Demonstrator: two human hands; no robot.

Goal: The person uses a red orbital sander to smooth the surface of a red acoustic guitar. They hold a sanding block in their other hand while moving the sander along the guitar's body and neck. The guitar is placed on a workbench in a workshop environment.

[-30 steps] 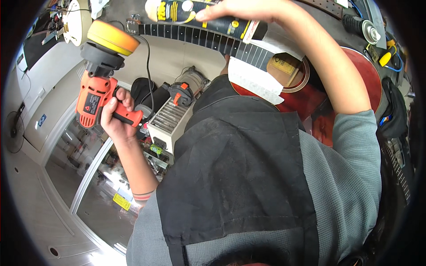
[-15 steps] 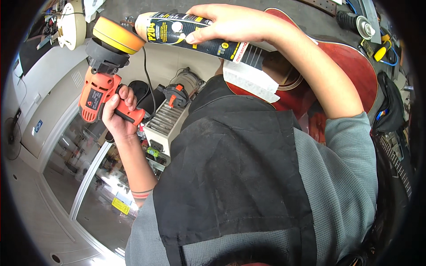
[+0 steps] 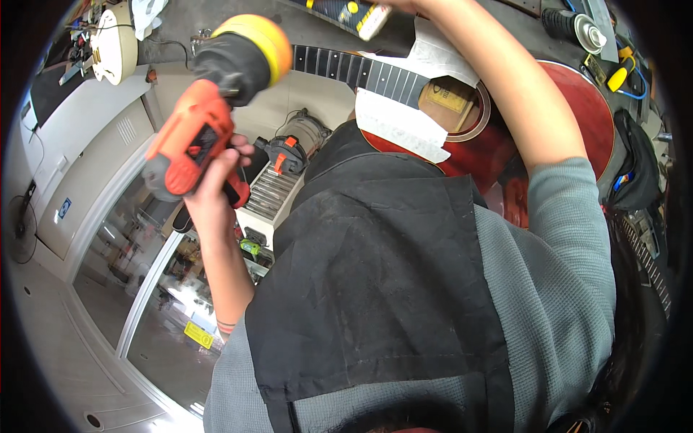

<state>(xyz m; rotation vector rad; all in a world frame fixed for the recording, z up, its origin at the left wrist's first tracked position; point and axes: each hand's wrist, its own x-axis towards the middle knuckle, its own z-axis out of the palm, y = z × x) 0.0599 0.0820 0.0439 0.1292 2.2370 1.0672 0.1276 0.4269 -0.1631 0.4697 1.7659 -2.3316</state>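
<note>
My left hand (image 3: 215, 177) grips a red-orange rotary polisher (image 3: 189, 141) with a yellow foam pad (image 3: 263, 40), tilted upward at the left. At the top edge, my right hand (image 3: 408, 6) holds a dark bottle with yellow markings (image 3: 339, 14); most of its fingers are out of frame. Beneath my right arm lies a red acoustic guitar (image 3: 585, 126), its soundhole showing a label and its fretboard (image 3: 325, 65) running left. White masking paper (image 3: 397, 123) lies along both sides of the fretboard end.
A spray can (image 3: 577, 32), yellow-handled tool (image 3: 621, 76) and black bag (image 3: 628, 159) sit at right. A cream guitar body (image 3: 112, 47) is at upper left. Below, left of my apron, are a white slatted box (image 3: 263, 202), a vacuum-like machine (image 3: 292, 148) and glass panels.
My left hand has swung the polisher rightward, its pad tipping over. My right hand has carried the bottle up toward the top edge, uncovering more of the fretboard and soundhole.
</note>
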